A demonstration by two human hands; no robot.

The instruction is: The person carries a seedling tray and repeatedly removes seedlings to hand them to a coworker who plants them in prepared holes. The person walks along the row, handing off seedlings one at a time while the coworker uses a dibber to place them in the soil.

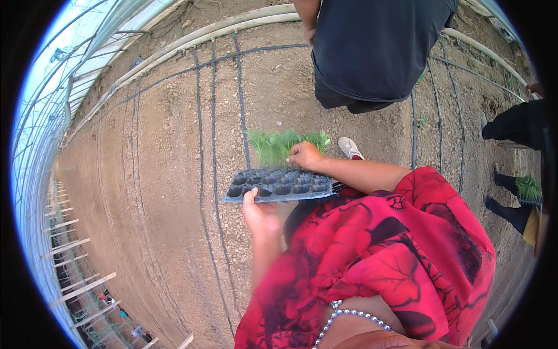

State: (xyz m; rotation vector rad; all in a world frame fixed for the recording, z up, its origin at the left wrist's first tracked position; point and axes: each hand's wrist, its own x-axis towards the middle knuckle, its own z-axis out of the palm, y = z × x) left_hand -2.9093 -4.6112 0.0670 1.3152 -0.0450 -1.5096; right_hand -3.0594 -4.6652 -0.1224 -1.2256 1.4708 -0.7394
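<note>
A black plastic seedling tray (283, 189) is held level in front of me. My left hand (261, 213) grips its near edge, the thumb over the rim by the front cells. The two nearest rows of cells look empty; green seedlings (272, 146) stand in the far part of the tray. My right hand (305, 155) is at the seedlings on the right side, thumb and fingertips pinched together at the stems. Whether a stem is between those fingertips cannot be made out.
Black drip lines (213, 131) run over the bare soil. A person in dark clothes (375, 48) is close ahead. At the right edge are other people's dark-clad legs (512, 128) and another tray of seedlings (528, 188). Greenhouse film and frame (39, 131) curve along the left.
</note>
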